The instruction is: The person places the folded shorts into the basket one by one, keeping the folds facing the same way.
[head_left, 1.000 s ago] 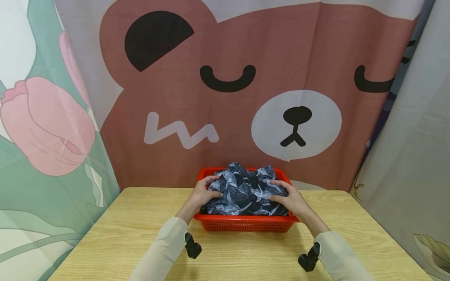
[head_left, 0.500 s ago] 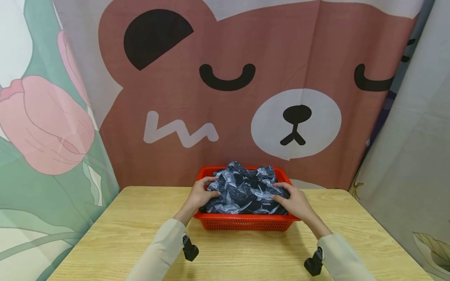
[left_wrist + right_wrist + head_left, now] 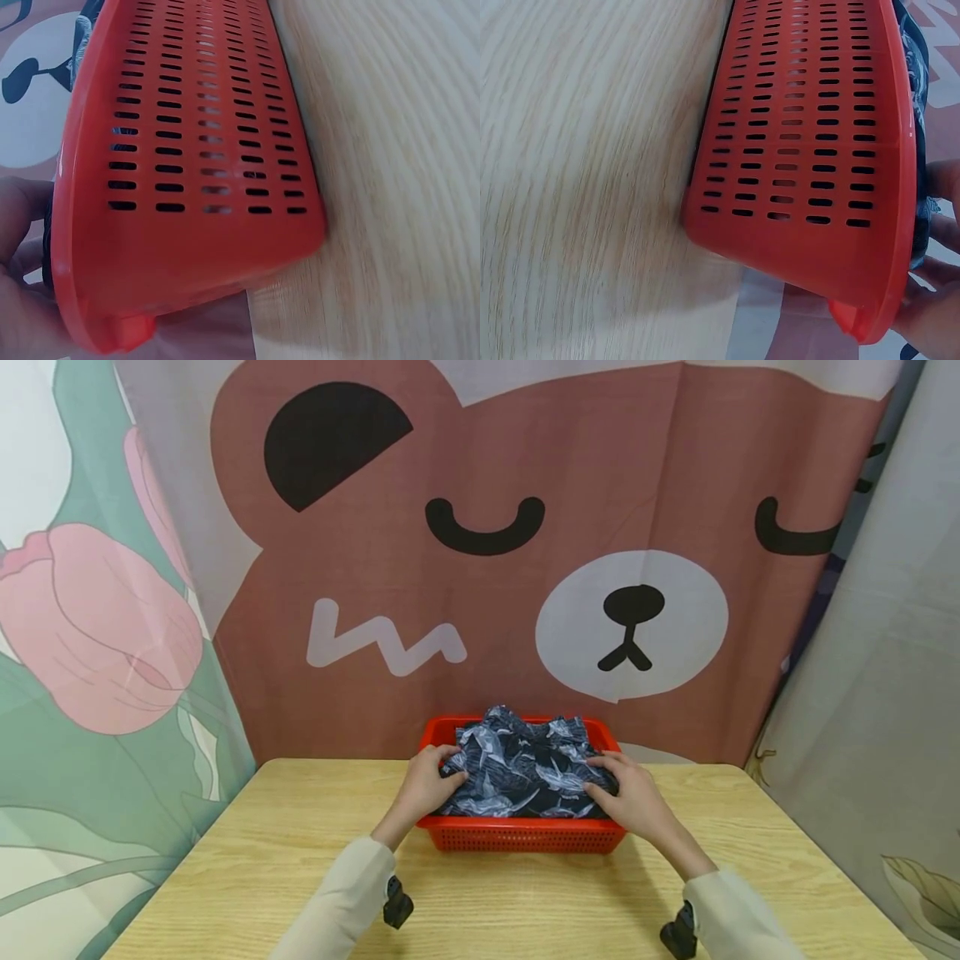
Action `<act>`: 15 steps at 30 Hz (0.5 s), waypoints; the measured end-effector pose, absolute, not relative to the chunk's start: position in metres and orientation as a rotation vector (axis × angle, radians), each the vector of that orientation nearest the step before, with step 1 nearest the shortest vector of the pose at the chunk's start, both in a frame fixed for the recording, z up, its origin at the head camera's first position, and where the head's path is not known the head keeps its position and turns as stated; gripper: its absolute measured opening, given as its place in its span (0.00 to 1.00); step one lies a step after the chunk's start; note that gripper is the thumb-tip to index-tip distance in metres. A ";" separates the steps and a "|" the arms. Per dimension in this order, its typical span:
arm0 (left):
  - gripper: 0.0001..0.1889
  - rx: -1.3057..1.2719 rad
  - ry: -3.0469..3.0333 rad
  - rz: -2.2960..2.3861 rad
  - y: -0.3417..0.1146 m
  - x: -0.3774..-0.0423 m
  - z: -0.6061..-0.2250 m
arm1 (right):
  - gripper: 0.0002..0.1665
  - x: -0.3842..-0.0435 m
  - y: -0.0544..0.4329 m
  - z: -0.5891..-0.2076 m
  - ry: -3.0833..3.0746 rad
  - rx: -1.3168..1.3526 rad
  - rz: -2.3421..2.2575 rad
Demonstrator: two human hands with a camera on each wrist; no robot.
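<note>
A crumpled dark cloth (image 3: 517,768) with a pale grey leaf-like print fills the red plastic basket (image 3: 517,837) in the head view. Its upper edge bunches up above the basket's back rim. My left hand (image 3: 423,785) rests at the cloth's left side, thumb and fingers spread apart over its edge. On the opposite side, my right hand (image 3: 633,789) touches the cloth, its fingers above and its thumb lower down. Both wrist views show the basket's slotted wall, with the left fingers (image 3: 22,214) and right fingers (image 3: 946,225) just beyond the rim against the dark cloth.
The basket stands near the back of a light wooden table (image 3: 510,910). A brown bear-print curtain (image 3: 480,602) hangs right behind it. A floral curtain (image 3: 97,693) is on the left and a pale curtain (image 3: 862,735) on the right.
Both hands have slid slightly outward, the left one to the left and the right one to the right. The cloth and the basket stay almost where they were.
</note>
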State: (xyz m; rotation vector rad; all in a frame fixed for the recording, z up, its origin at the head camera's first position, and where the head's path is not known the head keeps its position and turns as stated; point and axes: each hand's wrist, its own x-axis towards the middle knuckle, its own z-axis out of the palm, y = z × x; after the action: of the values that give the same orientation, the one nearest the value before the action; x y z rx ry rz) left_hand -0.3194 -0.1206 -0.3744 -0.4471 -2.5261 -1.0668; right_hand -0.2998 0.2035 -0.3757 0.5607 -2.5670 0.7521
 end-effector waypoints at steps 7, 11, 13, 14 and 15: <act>0.18 -0.474 -2.543 -0.964 -0.123 -0.318 -0.376 | 0.19 -0.294 0.204 -0.374 -2.506 0.581 0.711; 0.17 -0.503 -2.516 -0.887 -0.126 -0.314 -0.373 | 0.19 -0.290 0.206 -0.372 -2.492 0.587 0.701; 0.19 -0.520 -2.487 -0.856 -0.128 -0.311 -0.371 | 0.19 -0.288 0.208 -0.371 -2.476 0.589 0.705; 0.20 -0.533 -2.467 -0.835 -0.129 -0.309 -0.370 | 0.19 -0.287 0.209 -0.371 -2.468 0.589 0.704; 0.21 -0.547 -2.449 -0.814 -0.130 -0.308 -0.370 | 0.20 -0.285 0.211 -0.370 -2.459 0.589 0.705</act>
State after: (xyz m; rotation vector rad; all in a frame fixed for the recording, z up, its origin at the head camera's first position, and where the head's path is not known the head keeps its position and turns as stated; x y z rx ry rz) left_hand -0.3082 -0.1305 -0.3702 -0.5474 -2.4490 -0.8144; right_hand -0.2855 0.2106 -0.3700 0.5888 -2.4586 0.7046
